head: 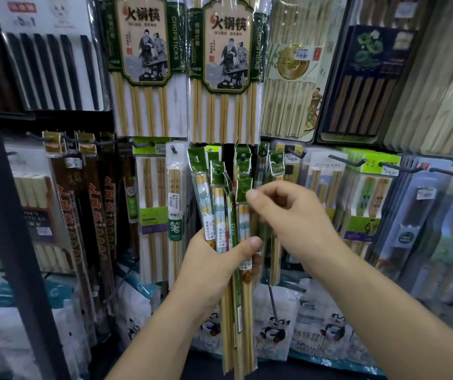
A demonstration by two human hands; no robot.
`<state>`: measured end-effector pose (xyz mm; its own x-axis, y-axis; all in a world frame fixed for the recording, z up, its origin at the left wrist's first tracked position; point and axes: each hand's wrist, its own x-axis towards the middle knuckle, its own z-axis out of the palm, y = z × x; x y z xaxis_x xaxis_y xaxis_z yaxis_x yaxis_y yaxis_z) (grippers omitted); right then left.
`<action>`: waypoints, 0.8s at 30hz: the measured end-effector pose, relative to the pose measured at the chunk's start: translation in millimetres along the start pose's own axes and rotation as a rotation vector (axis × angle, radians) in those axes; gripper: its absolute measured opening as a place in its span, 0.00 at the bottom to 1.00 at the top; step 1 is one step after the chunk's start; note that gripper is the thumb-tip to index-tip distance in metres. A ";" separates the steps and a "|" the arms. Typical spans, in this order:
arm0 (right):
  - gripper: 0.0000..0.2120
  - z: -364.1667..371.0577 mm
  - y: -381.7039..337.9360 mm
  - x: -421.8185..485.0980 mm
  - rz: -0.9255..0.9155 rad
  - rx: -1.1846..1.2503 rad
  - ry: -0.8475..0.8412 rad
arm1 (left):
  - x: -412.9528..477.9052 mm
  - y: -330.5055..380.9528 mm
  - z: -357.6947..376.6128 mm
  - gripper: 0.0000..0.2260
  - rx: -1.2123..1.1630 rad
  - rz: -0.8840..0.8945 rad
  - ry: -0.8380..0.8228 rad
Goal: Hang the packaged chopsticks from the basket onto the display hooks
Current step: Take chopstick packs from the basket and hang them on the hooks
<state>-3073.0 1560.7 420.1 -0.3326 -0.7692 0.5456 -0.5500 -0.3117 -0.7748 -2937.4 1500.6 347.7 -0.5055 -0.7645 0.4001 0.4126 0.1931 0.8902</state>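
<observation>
Green card headers top a fanned bundle (219, 207) of packaged chopsticks, mid-frame, upright w/ tips pointing down. L hand (211, 261) is wrapped round the bundle's middle, thumb across the front, fingers behind, clamped firmly on it. R hand (293, 218) sits at the bundle's upper right, fingers curled. Its thumb tip lies on the front of one header (243, 187) and the index curls behind, so it pinches that pack's top. That pack stands within the bundle, not apart from it.

Just above the bundle, more green-headed packs (276, 163) hang on the rack. Higher above: two big hot-pot packs (228, 67) marked CHOPSTICKS, pale bamboo sticks showing. Left of the bundle, a narrow pack w/ a green label (175, 204) hangs from a hook (172, 149). Further left are brown packs w/ red characters (96, 204), then a dark post (6, 215). Right of the bundle, grey hooks (348, 161) stick out in front of blister packs. Below the bundle, bags w/ panda prints (274, 327). View edges are blurred.
</observation>
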 end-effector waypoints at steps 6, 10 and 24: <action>0.08 1.3 -0.4 0.0 0.036 0.039 0.005 | -0.9 0.7 0.7 0.11 0.026 0.021 0.003; 0.08 -5.4 -0.3 8.9 0.057 0.145 0.128 | 0.0 -1.0 -1.3 0.06 0.035 -0.004 0.047; 0.14 -15.3 9.6 42.2 0.091 0.062 0.330 | 0.3 -5.5 -5.2 0.08 -0.058 -0.097 0.084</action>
<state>-3104.0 1533.8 440.5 -0.6138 -0.5765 0.5393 -0.4624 -0.2911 -0.8375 -2935.9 1496.1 341.8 -0.4812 -0.8269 0.2910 0.4091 0.0818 0.9088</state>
